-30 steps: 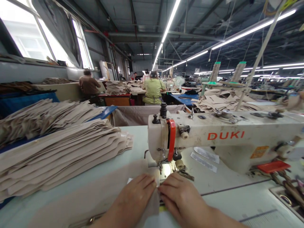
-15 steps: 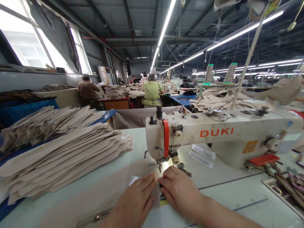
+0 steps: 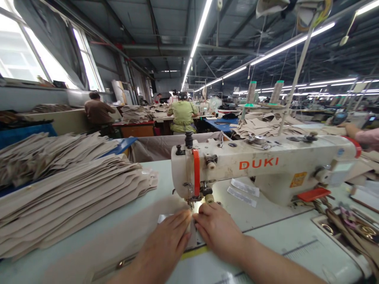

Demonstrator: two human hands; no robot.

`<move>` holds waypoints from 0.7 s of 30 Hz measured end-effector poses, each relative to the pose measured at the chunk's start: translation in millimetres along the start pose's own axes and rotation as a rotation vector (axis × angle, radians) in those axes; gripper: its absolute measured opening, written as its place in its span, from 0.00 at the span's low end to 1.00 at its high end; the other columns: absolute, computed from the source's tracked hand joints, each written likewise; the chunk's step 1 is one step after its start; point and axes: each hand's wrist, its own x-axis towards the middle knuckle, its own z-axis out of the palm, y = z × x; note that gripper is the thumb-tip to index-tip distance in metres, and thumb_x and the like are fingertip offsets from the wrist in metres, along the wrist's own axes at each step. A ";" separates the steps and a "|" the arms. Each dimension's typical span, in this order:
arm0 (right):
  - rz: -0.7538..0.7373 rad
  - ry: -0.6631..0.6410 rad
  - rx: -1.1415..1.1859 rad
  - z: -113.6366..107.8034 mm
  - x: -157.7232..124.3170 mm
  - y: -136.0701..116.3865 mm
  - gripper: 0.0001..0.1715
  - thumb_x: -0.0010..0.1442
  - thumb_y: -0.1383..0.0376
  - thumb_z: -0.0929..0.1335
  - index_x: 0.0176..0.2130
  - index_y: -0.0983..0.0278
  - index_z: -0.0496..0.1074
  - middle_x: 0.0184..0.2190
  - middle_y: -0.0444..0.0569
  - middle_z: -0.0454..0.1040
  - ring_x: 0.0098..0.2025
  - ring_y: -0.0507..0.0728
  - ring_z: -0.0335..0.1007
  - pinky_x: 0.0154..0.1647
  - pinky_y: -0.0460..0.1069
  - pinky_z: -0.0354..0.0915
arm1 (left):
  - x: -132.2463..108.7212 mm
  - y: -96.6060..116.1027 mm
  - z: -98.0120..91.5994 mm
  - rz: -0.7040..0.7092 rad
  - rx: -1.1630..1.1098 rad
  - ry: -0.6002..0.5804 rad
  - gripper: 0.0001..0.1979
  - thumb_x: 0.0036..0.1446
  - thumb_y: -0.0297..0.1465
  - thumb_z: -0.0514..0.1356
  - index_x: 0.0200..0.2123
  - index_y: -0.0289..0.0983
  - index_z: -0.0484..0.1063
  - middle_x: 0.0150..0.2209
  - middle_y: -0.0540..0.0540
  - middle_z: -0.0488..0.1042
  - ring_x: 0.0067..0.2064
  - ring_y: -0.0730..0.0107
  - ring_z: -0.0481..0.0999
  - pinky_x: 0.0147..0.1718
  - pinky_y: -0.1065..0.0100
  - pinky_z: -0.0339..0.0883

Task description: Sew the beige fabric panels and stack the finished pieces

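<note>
Beige cloth (image 3: 127, 228) spreads lower left of centre, running under left hand (image 3: 167, 236) toward machine (image 3: 225, 154). Left fingers together, pressed on it; right hand (image 3: 219, 230) bunched alongside, grip hidden. Likely feeding step; next move calls for flat, even guiding, fingertips clear.

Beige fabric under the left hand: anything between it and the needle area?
Nothing visible. The left hand lies on the beige fabric, fingers by the sewing machine's needle area, partly hiding it.
</note>
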 end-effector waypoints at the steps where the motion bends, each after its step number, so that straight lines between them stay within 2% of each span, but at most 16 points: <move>1: 0.001 0.005 -0.001 0.9 0.4 0.3 0.06 0.65 0.67 0.65 0.38 0.64 0.73 0.35 0.48 0.72 0.40 0.58 0.64 0.44 0.51 0.60 | 0.2 -0.1 -0.3 -0.001 0.000 -0.003 0.18 0.68 0.31 0.47 0.52 0.31 0.71 0.52 0.39 0.75 0.52 0.61 0.75 0.52 0.59 0.71; 10: -0.003 -0.012 -0.015 0.7 1.2 -0.3 0.08 0.66 0.68 0.64 0.38 0.65 0.73 0.34 0.49 0.72 0.39 0.57 0.64 0.43 0.51 0.60 | 3.5 1.4 -0.5 -0.030 -0.001 -0.044 0.20 0.68 0.31 0.45 0.52 0.31 0.72 0.52 0.39 0.75 0.52 0.61 0.76 0.51 0.58 0.71; 17: -0.033 -0.001 0.037 3.7 0.6 -2.1 0.07 0.65 0.68 0.64 0.41 0.64 0.73 0.36 0.49 0.72 0.42 0.58 0.65 0.46 0.51 0.61 | -11.5 6.9 -2.2 -0.052 -0.046 -0.005 0.18 0.66 0.33 0.49 0.53 0.35 0.72 0.52 0.41 0.75 0.51 0.62 0.76 0.51 0.61 0.71; 21: -0.029 0.007 0.043 2.8 -0.8 -3.5 0.08 0.66 0.68 0.64 0.40 0.64 0.73 0.36 0.49 0.72 0.42 0.57 0.65 0.46 0.51 0.62 | -16.2 6.6 -1.4 -0.054 -0.051 -0.026 0.18 0.66 0.32 0.51 0.54 0.35 0.71 0.53 0.42 0.75 0.52 0.61 0.76 0.51 0.60 0.71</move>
